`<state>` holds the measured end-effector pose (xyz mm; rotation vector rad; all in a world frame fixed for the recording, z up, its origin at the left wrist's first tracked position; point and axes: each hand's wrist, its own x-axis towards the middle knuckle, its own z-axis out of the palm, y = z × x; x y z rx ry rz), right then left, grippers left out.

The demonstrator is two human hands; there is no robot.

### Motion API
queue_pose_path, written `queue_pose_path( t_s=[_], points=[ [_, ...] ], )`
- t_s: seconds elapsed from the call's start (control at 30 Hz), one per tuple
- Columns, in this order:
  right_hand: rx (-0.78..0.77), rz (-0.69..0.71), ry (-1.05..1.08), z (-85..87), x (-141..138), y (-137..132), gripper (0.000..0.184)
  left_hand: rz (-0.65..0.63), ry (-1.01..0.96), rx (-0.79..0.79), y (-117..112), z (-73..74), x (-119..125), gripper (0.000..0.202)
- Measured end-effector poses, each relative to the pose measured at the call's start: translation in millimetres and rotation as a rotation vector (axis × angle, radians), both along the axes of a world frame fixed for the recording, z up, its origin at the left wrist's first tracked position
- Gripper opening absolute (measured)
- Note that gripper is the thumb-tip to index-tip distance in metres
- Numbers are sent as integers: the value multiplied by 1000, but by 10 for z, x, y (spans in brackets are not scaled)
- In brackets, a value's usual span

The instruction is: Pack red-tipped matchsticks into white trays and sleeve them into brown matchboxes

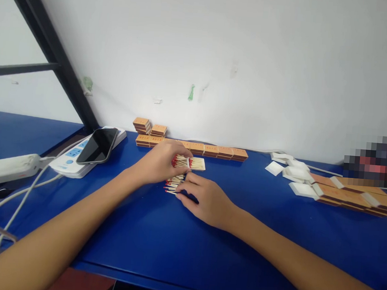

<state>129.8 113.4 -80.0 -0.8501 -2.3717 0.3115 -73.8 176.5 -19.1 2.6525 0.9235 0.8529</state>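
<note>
My left hand (162, 161) curls its thumb and fingers around a white matchbox tray filled with red-tipped matches (180, 161). Against its right end lies another white tray (204, 165), also with matches in it. Just in front, a loose pile of matches (170, 188) rests on the blue table, heads pointing left. My right hand (207, 202) reaches in from the right, its thumb and bent fingers closed at the tail ends of these matches. The fingers partly cover the pile and the held tray.
Orange matchboxes (210, 150) form a row along the wall, with small stacks (142, 124) behind its left end. White empty trays (296, 173) and more matchboxes (347, 195) lie at right. A phone (98, 145) rests on a power strip (74, 164) at left, near white cables (24, 203).
</note>
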Motion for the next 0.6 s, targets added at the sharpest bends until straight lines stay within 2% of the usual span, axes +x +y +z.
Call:
queue_pose_path(
  t_s=[0.27, 0.47, 0.6],
  points=[
    [-88, -5, 23, 29, -42, -17, 8, -3, 6, -2, -11, 13, 0, 24],
    [-164, -67, -6, 64, -20, -39, 1, -1, 13, 1, -15, 23, 2, 25],
    [-163, -60, -37, 45, -2, -38, 8, -2, 16, 2, -17, 25, 4, 25]
  ],
)
